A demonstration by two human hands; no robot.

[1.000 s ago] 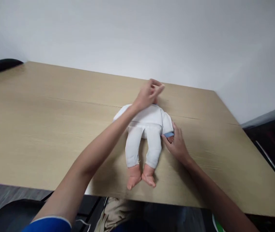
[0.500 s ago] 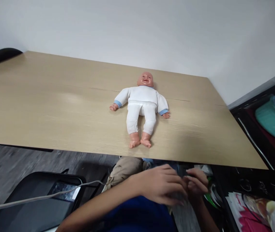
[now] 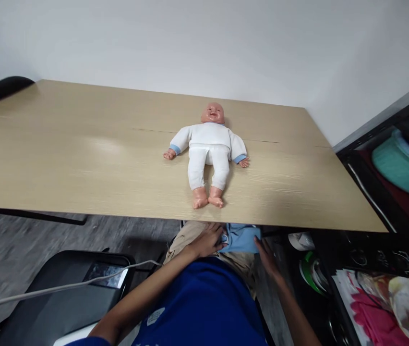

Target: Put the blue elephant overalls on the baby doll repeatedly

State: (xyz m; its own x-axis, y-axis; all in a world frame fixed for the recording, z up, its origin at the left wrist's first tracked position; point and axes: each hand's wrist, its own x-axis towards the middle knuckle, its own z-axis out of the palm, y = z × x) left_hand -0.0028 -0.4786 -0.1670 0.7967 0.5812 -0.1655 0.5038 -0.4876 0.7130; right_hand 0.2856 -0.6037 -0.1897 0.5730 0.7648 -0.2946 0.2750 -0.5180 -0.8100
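Note:
A folded light blue cloth [image 3: 243, 239] lies on my lap, just under the table's front edge. My left hand [image 3: 209, 239] is at its left end, with the fingers bent over the edge beside a small white ring-like detail. My right hand [image 3: 267, 255] is at the cloth's right end, fingers stretched out and apart, the tips touching its edge. On the table lies a baby doll [image 3: 210, 149] on its back, dressed in a white top with blue cuffs and white trousers, feet bare and towards me.
The wooden table [image 3: 100, 163] reaches to the wall. To the left stands a black chair [image 3: 60, 293] with a phone [image 3: 105, 275] and a pale cable [image 3: 64, 287]. At right, a black shelf holds a teal basin [image 3: 404, 166] and pink cloth [image 3: 377, 315].
Both hands have moved apart and down to the lap, where the blue cloth now shows between them. Earlier they were close together in front of my body. The view has shifted slightly; the doll lies unchanged.

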